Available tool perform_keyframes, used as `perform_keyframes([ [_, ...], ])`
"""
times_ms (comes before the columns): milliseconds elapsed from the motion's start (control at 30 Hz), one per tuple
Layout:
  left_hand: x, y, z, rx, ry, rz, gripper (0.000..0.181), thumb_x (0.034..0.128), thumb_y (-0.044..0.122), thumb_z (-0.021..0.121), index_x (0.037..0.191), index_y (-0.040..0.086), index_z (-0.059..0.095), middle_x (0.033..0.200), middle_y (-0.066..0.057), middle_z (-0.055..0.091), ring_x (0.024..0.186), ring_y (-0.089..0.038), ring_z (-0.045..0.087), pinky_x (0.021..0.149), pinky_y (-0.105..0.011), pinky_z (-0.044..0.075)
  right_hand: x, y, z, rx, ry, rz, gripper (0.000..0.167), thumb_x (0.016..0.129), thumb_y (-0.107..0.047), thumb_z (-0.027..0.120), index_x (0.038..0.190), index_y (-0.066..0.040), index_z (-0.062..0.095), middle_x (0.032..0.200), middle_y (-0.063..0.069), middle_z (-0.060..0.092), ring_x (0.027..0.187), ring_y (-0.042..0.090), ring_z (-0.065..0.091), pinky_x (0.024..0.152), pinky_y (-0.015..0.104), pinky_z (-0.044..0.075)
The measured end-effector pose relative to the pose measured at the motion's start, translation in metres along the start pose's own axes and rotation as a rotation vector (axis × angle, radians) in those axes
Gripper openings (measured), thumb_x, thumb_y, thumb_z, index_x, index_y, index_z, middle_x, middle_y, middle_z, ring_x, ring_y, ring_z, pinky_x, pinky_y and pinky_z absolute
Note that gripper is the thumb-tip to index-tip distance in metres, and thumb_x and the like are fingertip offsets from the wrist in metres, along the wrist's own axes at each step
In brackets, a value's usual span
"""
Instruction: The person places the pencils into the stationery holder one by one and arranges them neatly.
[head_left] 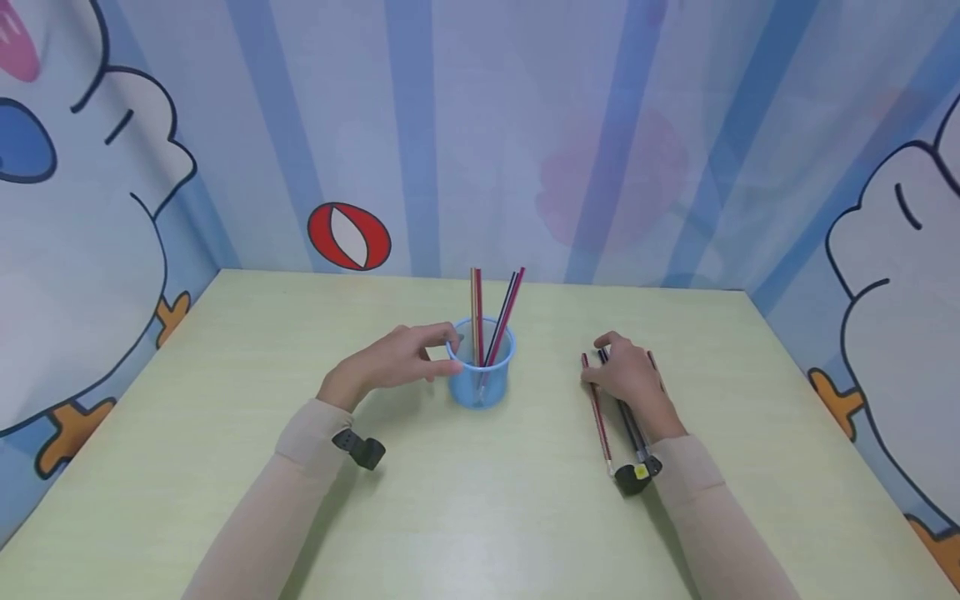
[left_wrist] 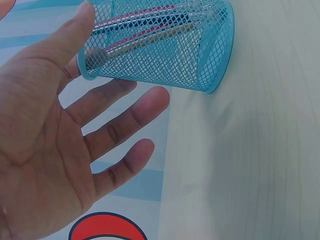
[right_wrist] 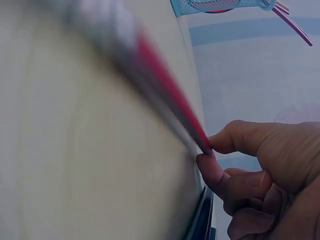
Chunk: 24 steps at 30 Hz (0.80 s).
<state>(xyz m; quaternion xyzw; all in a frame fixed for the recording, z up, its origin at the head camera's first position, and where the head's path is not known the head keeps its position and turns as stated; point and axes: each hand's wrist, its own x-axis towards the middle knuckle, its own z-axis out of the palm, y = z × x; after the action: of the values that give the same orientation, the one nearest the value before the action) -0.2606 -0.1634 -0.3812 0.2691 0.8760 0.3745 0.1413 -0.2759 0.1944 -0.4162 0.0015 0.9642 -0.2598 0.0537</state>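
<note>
Blue mesh cup (head_left: 478,393): upright on the table (head_left: 480,508), near the middle. Four pencils (head_left: 509,308) stand in it as two pairs: yellowish beside red, nearly vertical; dark beside pinkish red, leaning right.

Left hand (head_left: 401,358): thumb and forefinger at the left of the cup's rim, holding it lightly, thumb outside. Remaining three fingers spread and slightly bent; contact of the middle finger with the mesh cannot be told.

Right hand (head_left: 630,375): to the right of the cup, well apart from it. Thumb and forefinger tips nearly together, pinching one red pencil (head_left: 598,417) close to its far end; other fingers curled in. Pale tip of that pencil points toward the person; cannot tell whether it touches the table. Dark pencils (head_left: 630,421) lie partly hidden under this hand, and a reddish end (head_left: 652,360) shows on its right side.

Writing: any print on the pencils is too small or blurred to read. Black wrist camera (head_left: 628,482) on the right arm carries a yellow mark (head_left: 641,472), details not legible. Striped blue backdrop (head_left: 487,125) bears a red-and-white ball picture (head_left: 322,237).
</note>
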Motion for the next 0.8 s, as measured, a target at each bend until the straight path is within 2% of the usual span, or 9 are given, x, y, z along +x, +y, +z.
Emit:
perform_keyframes([
  [133, 0.0, 0.0, 0.0, -0.001, -0.001, 0.0, 0.028, 0.0935, 0.042, 0.07, 0.109, 0.025, 0.054, 0.144, -0.01, 0.054, 0.083, -0.029, 0.069, 0.087, -0.045, 0.045, 0.0, 0.002, -0.002, 0.062, 0.001, -0.007, 0.058, 0.088, -0.022, 0.067, 0.14, -0.004, 0.049, 0.086, 0.008, 0.072, 0.073, 0.024, 0.059, 0.07, 0.039, 0.047],
  [300, 0.0, 0.0, -0.001, 0.001, -0.005, 0.001, 0.028, 0.0935, 0.042, 0.07, 0.109, 0.025, 0.054, 0.143, -0.01, 0.055, 0.083, -0.029, 0.069, 0.085, -0.045, 0.045, -0.002, 0.0, -0.009, 0.179, 0.023, -0.058, 0.051, 0.09, -0.018, 0.063, 0.138, -0.005, 0.052, 0.086, 0.012, 0.066, 0.065, 0.02, 0.052, 0.06, 0.034, 0.043],
  [367, 0.0, 0.0, -0.001, 0.0, -0.006, 0.003, 0.028, 0.0935, 0.042, 0.07, 0.109, 0.025, 0.054, 0.143, -0.01, 0.055, 0.082, -0.029, 0.069, 0.086, -0.045, 0.045, -0.003, -0.003, -0.012, 0.216, 0.028, -0.083, 0.049, 0.091, -0.017, 0.063, 0.137, -0.006, 0.053, 0.085, 0.011, 0.067, 0.066, 0.021, 0.055, 0.058, 0.033, 0.043],
  [533, 0.0, -0.001, 0.0, -0.003, -0.007, 0.003, 0.028, 0.0935, 0.042, 0.07, 0.109, 0.025, 0.054, 0.144, -0.01, 0.054, 0.083, -0.029, 0.069, 0.087, -0.045, 0.045, -0.003, -0.013, -0.021, 0.256, 0.045, -0.126, 0.047, 0.093, -0.019, 0.063, 0.137, -0.009, 0.053, 0.092, 0.012, 0.072, 0.08, 0.031, 0.067, 0.063, 0.035, 0.045],
  [800, 0.0, 0.0, 0.0, -0.008, -0.003, 0.004, 0.028, 0.0935, 0.041, 0.07, 0.109, 0.025, 0.054, 0.143, -0.011, 0.055, 0.084, -0.03, 0.069, 0.086, -0.045, 0.046, -0.004, -0.032, -0.036, 0.317, 0.075, -0.149, 0.045, 0.096, -0.024, 0.062, 0.138, -0.014, 0.05, 0.096, 0.013, 0.072, 0.089, 0.036, 0.067, 0.072, 0.039, 0.046],
])
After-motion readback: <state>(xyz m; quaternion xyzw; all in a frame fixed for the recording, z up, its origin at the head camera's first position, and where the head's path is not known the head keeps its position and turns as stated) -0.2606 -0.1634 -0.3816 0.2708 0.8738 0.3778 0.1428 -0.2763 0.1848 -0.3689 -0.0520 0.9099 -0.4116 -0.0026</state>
